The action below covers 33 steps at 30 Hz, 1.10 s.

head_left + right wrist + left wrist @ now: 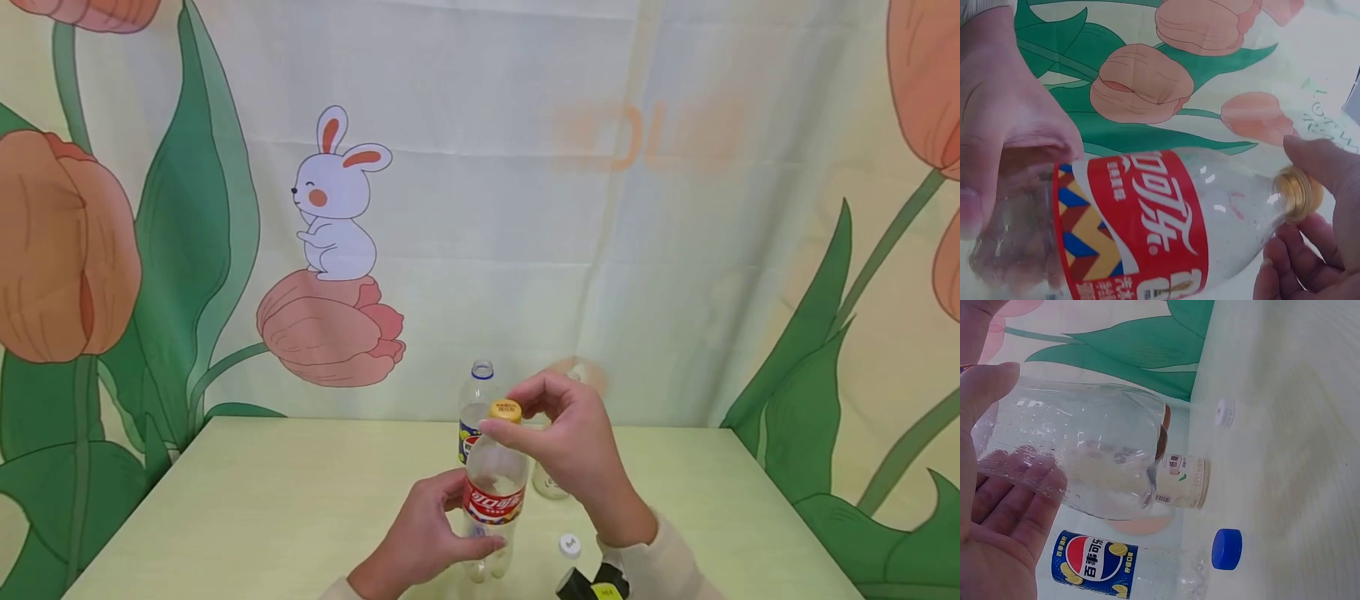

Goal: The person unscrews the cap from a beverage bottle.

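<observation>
A clear plastic cola bottle (495, 503) with a red label stands upright between my two hands. My left hand (429, 523) grips its lower part, thumb in front and fingers round the far side. Its bottom appears raised off the tabletop in the left wrist view. On the bottle's neck sits a yellow cap (506, 410), which my right hand (567, 435) pinches between thumb and fingers. The right wrist view shows the same cap (1300, 195) at the mouth, with the neck just below it.
Behind stands an uncapped Pepsi bottle (1094, 564) with a blue label. Another clear bottle (553, 483) is partly hidden behind my right hand. A white cap (570, 545) and a blue cap (1227, 549) lie on the pale table (225, 508). A printed tulip curtain (480, 208) hangs behind.
</observation>
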{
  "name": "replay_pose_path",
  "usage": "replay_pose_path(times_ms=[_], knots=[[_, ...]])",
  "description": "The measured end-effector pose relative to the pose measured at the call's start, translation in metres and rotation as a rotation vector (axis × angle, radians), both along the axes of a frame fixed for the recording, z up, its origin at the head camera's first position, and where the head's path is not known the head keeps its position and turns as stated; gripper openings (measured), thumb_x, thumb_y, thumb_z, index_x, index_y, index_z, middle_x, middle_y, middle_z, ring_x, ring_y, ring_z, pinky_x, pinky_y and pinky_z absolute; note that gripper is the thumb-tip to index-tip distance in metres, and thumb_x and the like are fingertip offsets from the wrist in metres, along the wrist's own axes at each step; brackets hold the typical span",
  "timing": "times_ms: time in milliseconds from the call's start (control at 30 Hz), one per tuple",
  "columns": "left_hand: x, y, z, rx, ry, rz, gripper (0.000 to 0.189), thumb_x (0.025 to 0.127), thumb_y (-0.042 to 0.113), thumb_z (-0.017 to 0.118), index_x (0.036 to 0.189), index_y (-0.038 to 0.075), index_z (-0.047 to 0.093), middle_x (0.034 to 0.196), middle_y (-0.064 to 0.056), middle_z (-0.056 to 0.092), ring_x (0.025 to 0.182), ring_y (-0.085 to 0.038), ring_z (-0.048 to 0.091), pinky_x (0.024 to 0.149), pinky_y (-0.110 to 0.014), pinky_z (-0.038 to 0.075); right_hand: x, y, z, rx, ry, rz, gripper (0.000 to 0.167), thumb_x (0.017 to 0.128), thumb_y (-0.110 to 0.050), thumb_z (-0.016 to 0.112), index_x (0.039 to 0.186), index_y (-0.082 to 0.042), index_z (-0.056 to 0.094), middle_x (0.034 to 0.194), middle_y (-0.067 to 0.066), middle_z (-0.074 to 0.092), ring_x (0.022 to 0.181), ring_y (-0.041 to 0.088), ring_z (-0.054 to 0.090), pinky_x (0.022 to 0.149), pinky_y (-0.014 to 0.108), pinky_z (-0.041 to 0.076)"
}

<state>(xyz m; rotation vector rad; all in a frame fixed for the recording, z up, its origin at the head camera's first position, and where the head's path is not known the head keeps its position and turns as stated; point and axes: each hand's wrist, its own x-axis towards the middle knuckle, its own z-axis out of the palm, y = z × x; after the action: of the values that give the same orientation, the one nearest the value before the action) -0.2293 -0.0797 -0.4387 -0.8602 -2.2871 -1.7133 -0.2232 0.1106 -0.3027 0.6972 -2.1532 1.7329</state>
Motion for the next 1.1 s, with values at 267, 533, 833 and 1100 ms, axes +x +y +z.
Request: replay_pose_path(times_ms=[267, 533, 833, 1100], knots=[[0.001, 0.001, 0.000, -0.012, -0.012, -0.035, 0.049, 0.074, 0.021, 0.093, 0.118, 0.020, 0.070, 0.110, 0.006, 0.077, 0.102, -0.009, 0.073, 0.095, -0.025, 0.058, 0.005, 0.000, 0.003, 0.023, 0.002, -0.046, 0.022, 0.075, -0.015, 0.092, 0.086, -0.010, 0.074, 0.086, 0.003, 0.072, 0.080, 0.018, 0.065, 0.073, 0.025, 0.053], [0.001, -0.001, 0.002, -0.034, -0.044, -0.034, 0.050, 0.074, 0.021, 0.093, 0.119, 0.018, 0.070, 0.111, 0.007, 0.077, 0.104, -0.009, 0.072, 0.097, -0.025, 0.057, -0.001, 0.008, 0.003, 0.053, 0.014, 0.070, 0.018, 0.081, -0.014, 0.087, 0.096, -0.011, 0.078, 0.092, 0.002, 0.074, 0.083, 0.019, 0.068, 0.079, 0.030, 0.056], [0.000, -0.002, 0.002, -0.029, -0.098, -0.075, 0.051, 0.076, 0.018, 0.091, 0.122, 0.017, 0.069, 0.114, 0.006, 0.076, 0.106, -0.010, 0.071, 0.100, -0.022, 0.054, -0.014, 0.020, 0.002, 0.099, 0.035, 0.284, 0.021, 0.090, -0.013, 0.079, 0.108, -0.004, 0.076, 0.104, 0.007, 0.073, 0.094, 0.019, 0.069, 0.089, 0.030, 0.059], [0.000, -0.003, 0.002, -0.035, -0.115, -0.101, 0.052, 0.076, 0.018, 0.090, 0.123, 0.019, 0.068, 0.114, 0.005, 0.076, 0.106, -0.011, 0.071, 0.100, -0.023, 0.054, -0.024, 0.028, 0.003, 0.167, 0.055, 0.482, 0.027, 0.096, -0.009, 0.071, 0.121, 0.001, 0.070, 0.117, 0.015, 0.070, 0.104, 0.016, 0.070, 0.093, 0.031, 0.059]])
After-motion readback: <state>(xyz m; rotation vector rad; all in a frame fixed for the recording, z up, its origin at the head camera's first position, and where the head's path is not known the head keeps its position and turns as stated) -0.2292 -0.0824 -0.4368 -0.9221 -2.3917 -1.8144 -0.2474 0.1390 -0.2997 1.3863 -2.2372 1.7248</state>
